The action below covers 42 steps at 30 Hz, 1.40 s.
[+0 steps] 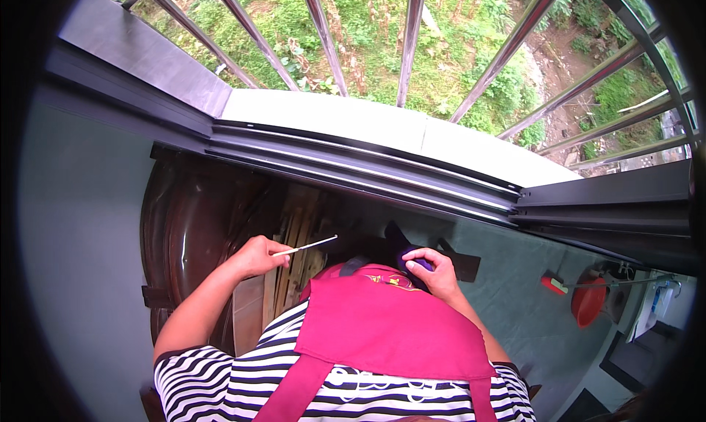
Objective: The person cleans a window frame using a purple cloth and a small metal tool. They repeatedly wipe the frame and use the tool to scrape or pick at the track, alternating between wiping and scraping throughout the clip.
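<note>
My left hand pinches a slim, pale crochet hook between thumb and fingers. Its small hooked tip points away to the right, touching nothing. On the other side, my right hand has thumb and fingers curled close together over a dark purple, cloth-like thing. Whether those fingers grip it or only lie over it is unclear. Between my hands hangs a crimson apron with yellow printing near its lower part, worn over a striped shirt.
Ahead runs a window sill with dark sliding tracks, a white ledge and metal bars. Dark polished wooden furniture stands at left, beside wooden strips. A red basin and a brush are at right.
</note>
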### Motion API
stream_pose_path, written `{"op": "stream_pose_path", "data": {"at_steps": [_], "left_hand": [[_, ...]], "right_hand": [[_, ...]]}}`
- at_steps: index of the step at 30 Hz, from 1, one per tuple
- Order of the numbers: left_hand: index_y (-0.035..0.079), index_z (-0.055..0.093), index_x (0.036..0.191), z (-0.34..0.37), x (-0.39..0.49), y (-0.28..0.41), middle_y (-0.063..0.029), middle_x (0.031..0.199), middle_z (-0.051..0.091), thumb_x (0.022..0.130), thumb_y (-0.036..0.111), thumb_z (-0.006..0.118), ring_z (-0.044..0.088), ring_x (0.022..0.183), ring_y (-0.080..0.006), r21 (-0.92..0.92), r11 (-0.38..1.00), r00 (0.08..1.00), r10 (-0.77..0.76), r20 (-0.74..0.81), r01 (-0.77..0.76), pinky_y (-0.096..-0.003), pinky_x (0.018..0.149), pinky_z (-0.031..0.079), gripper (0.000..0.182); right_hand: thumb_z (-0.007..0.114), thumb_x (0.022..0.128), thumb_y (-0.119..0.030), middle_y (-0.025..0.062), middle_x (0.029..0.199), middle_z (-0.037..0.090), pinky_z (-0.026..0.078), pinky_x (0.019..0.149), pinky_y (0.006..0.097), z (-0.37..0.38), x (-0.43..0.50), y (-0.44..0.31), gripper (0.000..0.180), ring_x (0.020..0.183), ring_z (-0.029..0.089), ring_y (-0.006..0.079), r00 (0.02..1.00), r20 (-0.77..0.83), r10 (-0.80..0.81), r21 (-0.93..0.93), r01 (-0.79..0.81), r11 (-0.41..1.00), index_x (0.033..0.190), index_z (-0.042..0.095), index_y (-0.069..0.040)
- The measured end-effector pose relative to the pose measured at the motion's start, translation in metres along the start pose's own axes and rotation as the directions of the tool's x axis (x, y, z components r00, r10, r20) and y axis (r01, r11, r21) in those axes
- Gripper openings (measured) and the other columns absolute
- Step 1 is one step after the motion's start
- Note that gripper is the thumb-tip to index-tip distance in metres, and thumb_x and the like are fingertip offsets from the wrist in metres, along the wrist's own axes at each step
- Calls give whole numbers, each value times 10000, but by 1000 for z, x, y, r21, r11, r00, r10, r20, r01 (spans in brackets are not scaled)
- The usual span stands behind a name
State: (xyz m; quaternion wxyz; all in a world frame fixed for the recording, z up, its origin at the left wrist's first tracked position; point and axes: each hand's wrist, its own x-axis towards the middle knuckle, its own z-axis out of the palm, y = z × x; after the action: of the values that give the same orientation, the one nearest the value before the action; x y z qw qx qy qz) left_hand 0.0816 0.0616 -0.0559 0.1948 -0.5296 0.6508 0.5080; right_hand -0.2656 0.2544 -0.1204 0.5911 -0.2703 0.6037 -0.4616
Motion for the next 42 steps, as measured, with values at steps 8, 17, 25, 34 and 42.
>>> {"op": "stream_pose_path", "data": {"at_steps": [8,17,25,34,42], "left_hand": [[40,523,1435,3,20,-39,-63,1038,714,1026,238,550,603,838,-104,-395,919,948,114,297,14,-274,741,561,456],[44,640,1320,-8,44,-66,-21,866,674,976,115,638,585,719,-98,-528,837,931,67,358,143,-278,697,530,351],[106,722,1213,-16,74,-76,-34,792,715,985,305,658,615,687,-89,-387,914,948,223,229,-121,-279,662,517,310],[248,664,1310,-40,90,-32,-109,937,762,958,450,624,731,794,-228,-348,816,769,564,300,-462,-338,804,561,408],[123,714,1226,-50,111,-33,-175,853,728,944,276,666,723,816,-168,-425,853,838,452,307,-304,-310,786,552,324]], "right_hand": [[720,900,-71,23,996,688,519,867,273,37,8,-15,100,937,639,111,985,-41,166,-46,-168,985,996,737,-48],[703,921,-105,31,1006,704,521,875,268,81,12,-11,124,938,649,107,966,-158,203,-65,-215,974,1019,741,-39],[695,934,-125,28,983,717,521,866,261,124,13,-6,149,934,651,91,928,-231,294,-56,-314,948,1048,730,-36],[748,893,-149,76,1041,713,538,880,306,145,-5,7,308,998,677,154,903,-324,281,-15,-302,953,1169,679,-33],[776,844,-149,197,1187,669,535,891,325,136,-31,6,565,1038,673,232,686,-585,433,-56,-566,823,1341,565,19]]}}
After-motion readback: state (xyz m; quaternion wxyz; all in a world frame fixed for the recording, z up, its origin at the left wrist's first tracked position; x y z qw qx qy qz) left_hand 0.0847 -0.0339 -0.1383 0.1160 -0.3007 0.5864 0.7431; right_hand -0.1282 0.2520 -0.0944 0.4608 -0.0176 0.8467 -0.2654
